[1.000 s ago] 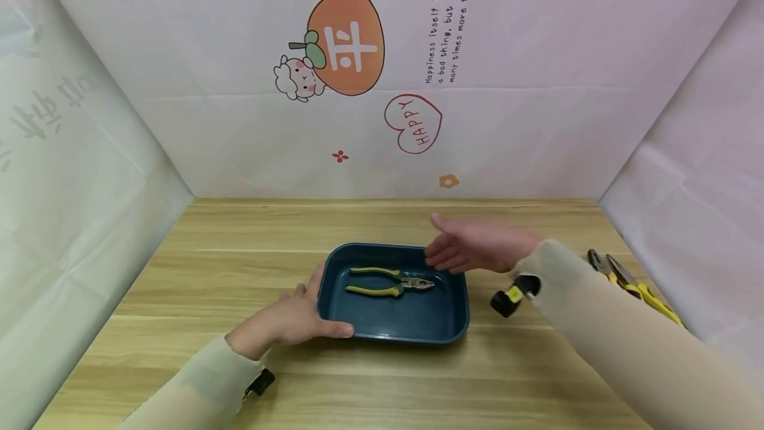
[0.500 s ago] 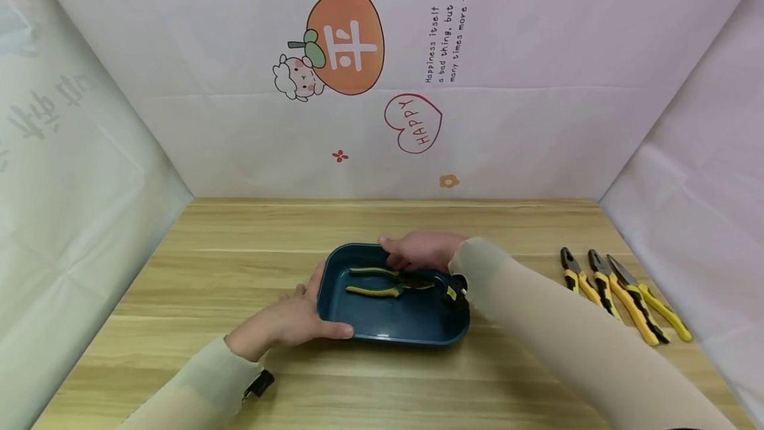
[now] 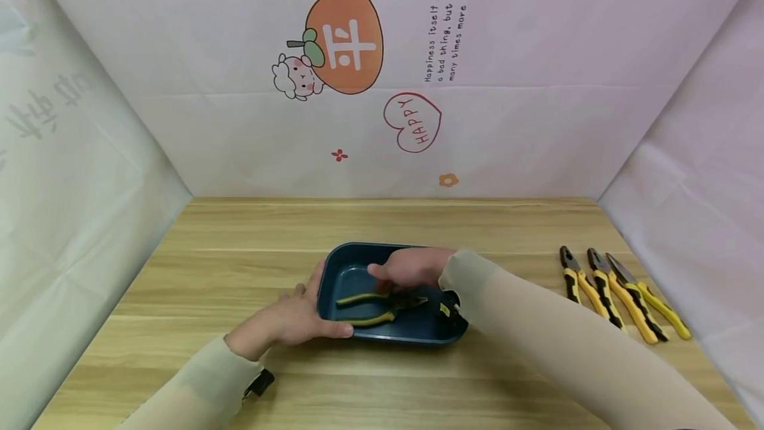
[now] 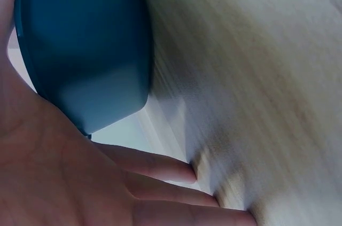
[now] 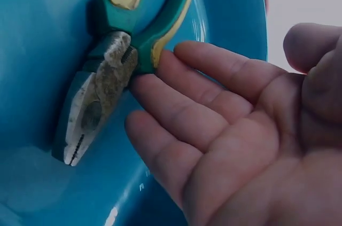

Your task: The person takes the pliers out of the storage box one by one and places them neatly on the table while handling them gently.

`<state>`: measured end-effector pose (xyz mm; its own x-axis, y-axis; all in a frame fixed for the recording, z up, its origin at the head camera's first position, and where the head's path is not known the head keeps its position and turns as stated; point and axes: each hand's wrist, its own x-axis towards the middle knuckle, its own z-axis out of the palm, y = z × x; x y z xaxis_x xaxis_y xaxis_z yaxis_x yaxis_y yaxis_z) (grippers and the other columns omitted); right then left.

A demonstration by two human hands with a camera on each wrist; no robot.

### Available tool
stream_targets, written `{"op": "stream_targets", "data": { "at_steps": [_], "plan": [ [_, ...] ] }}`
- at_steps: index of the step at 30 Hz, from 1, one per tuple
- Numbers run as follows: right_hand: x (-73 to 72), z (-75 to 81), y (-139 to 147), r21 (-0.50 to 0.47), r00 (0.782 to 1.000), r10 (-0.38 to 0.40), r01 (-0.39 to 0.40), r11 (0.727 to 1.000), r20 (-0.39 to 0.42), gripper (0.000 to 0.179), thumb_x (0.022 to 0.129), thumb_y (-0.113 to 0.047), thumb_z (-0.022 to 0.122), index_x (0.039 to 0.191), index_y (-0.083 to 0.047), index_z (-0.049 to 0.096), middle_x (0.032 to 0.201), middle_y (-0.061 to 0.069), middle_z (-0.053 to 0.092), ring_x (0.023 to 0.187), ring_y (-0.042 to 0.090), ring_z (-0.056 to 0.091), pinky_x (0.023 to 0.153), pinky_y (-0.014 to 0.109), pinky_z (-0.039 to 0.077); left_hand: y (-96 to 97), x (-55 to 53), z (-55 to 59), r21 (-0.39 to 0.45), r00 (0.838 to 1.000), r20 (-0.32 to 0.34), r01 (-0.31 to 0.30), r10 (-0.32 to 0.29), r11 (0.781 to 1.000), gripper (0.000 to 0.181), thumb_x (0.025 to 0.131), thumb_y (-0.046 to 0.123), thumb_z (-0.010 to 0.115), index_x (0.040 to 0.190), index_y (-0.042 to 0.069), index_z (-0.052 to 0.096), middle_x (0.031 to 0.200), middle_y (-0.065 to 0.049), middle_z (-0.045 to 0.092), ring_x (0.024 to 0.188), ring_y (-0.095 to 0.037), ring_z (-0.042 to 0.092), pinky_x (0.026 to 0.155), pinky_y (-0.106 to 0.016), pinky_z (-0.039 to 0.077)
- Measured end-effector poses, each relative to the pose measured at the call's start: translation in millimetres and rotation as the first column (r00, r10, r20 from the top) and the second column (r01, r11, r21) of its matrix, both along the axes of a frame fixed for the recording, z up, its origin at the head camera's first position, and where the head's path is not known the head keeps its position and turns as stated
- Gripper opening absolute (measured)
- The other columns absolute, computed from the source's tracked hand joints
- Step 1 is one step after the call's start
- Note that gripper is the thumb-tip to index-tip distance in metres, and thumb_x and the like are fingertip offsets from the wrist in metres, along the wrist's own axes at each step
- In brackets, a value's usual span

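Note:
A blue rectangular tray [image 3: 406,339] sits on the wooden table, with green-and-yellow combination pliers [image 3: 367,320] lying inside, handles to the left. My left hand [image 3: 289,319] braces the tray's left end, its thumb along the near rim. In the left wrist view, the straight fingers [image 4: 181,215] reach down to the tabletop beside the blue wall. My right hand [image 3: 414,267] is inside the tray on the far side of the pliers. The right wrist view has its fingers [image 5: 181,114] loosely extended, with fingertips against the pliers' pivot end and one handle.
Three more pliers with yellow-and-black handles [image 3: 633,300] lie side by side at the table's right edge. White printed sheets [image 3: 239,131] wall the table at the back and both sides.
My right hand has come left into the tray from its right side. The pliers have slid toward the near wall and turned slightly. The left hand and tray hold their place.

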<state>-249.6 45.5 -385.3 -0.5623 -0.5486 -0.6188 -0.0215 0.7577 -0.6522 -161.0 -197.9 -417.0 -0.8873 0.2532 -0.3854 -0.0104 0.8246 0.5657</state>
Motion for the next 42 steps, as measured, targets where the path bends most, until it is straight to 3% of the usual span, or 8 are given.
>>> {"op": "stream_targets", "data": {
  "at_steps": [7, 15, 18, 22, 27, 32, 34, 42],
  "plan": [
    [11.1, 6.5, -10.8, 0.027, 0.998, 0.048, -0.047, 0.999, -0.039, 0.051, 0.106, -0.048, 0.043, 0.127, -0.009, 0.068, 0.12, 0.001, 0.067, 0.117, 0.022, 0.06, 0.106, 0.045, 0.038, 0.2, -1.0, 0.5, 0.007, 1.0, 0.0, -0.004, 0.004, 1.0, 0.133, 0.073, 0.068, 0.077, 0.16, 0.02, -0.012, 0.149, -0.041, 0.024, 0.131, -0.065, 0.024, 0.098, -0.072, 0.029],
    [29.5, 25.8, -17.6, 0.045, 0.992, -0.122, 0.122, 0.992, 0.005, 0.05, 0.102, -0.042, 0.057, 0.132, -0.002, 0.058, 0.112, 0.015, 0.062, 0.079, 0.033, 0.069, 0.079, 0.046, 0.055, 0.4, -2.0, -0.8, 0.004, 1.0, -0.003, -0.008, 0.008, 1.0, 0.134, 0.073, 0.068, 0.078, 0.16, 0.017, -0.01, 0.148, -0.041, 0.025, 0.131, -0.065, 0.024, 0.099, -0.072, 0.027],
    [33.0, 26.6, -17.0, 0.038, 0.987, -0.151, 0.149, 0.988, 0.051, 0.053, 0.102, -0.039, 0.057, 0.139, -0.001, 0.052, 0.118, 0.018, 0.061, 0.078, 0.037, 0.068, 0.066, 0.045, 0.057, 0.4, -2.3, -0.6, -0.003, 1.0, 0.001, -0.005, 0.005, 1.0, 0.135, 0.072, 0.069, 0.077, 0.16, 0.016, -0.01, 0.149, -0.042, 0.024, 0.132, -0.066, 0.022, 0.099, -0.073, 0.025],
    [35.3, 24.8, -16.0, 0.026, 0.983, -0.171, 0.17, 0.985, 0.068, 0.054, 0.101, -0.037, 0.059, 0.141, -0.001, 0.049, 0.131, 0.017, 0.055, 0.082, 0.037, 0.066, 0.067, 0.044, 0.057, 0.3, -1.9, -0.3, -0.013, 1.0, 0.007, -0.003, 0.003, 1.0, 0.136, 0.072, 0.071, 0.076, 0.16, 0.015, -0.011, 0.149, -0.043, 0.022, 0.132, -0.067, 0.019, 0.1, -0.073, 0.025],
    [30.8, 21.1, -13.4, 0.092, 0.995, -0.093, 0.096, 0.991, -0.037, 0.044, 0.103, -0.039, 0.056, 0.126, -0.002, 0.062, 0.118, 0.013, 0.061, 0.081, 0.031, 0.067, 0.078, 0.044, 0.054, 0.3, -0.8, -0.1, -0.015, 1.0, 0.01, -0.011, 0.011, 1.0, 0.136, 0.071, 0.071, 0.076, 0.16, 0.015, -0.01, 0.149, -0.042, 0.022, 0.132, -0.067, 0.021, 0.099, -0.072, 0.027],
    [15.8, 10.3, -12.0, 0.106, 0.991, 0.05, -0.037, 0.994, -0.128, 0.043, 0.106, -0.038, 0.05, 0.132, -0.006, 0.063, 0.124, 0.009, 0.062, 0.107, 0.025, 0.061, 0.093, 0.044, 0.048, 0.5, -0.8, 0.6, -0.011, 1.0, 0.017, -0.012, 0.012, 1.0, 0.135, 0.072, 0.07, 0.076, 0.16, 0.014, -0.01, 0.149, -0.043, 0.021, 0.132, -0.068, 0.018, 0.1, -0.073, 0.024],
    [9.9, 5.8, -12.9, 0.06, 0.995, 0.047, -0.042, 0.997, -0.086, 0.043, 0.106, -0.035, 0.049, 0.136, -0.006, 0.061, 0.125, 0.007, 0.063, 0.113, 0.025, 0.059, 0.094, 0.044, 0.048, 0.4, -1.0, 0.4, -0.012, 1.0, 0.018, -0.01, 0.01, 1.0, 0.135, 0.072, 0.07, 0.076, 0.16, 0.014, -0.011, 0.149, -0.043, 0.021, 0.132, -0.067, 0.018, 0.101, -0.073, 0.024],
    [1.3, -3.7, -20.5, 0.03, 0.998, -0.045, 0.044, 0.999, 0.032, 0.029, 0.106, -0.026, 0.05, 0.115, -0.006, 0.069, 0.094, 0.008, 0.07, 0.084, 0.028, 0.067, 0.075, 0.042, 0.053, 1.2, -1.2, -0.2, -0.014, 1.0, 0.014, -0.011, 0.011, 1.0, 0.137, 0.07, 0.072, 0.076, 0.16, 0.014, -0.009, 0.149, -0.043, 0.022, 0.132, -0.066, 0.021, 0.101, -0.071, 0.026]
  ]
}}
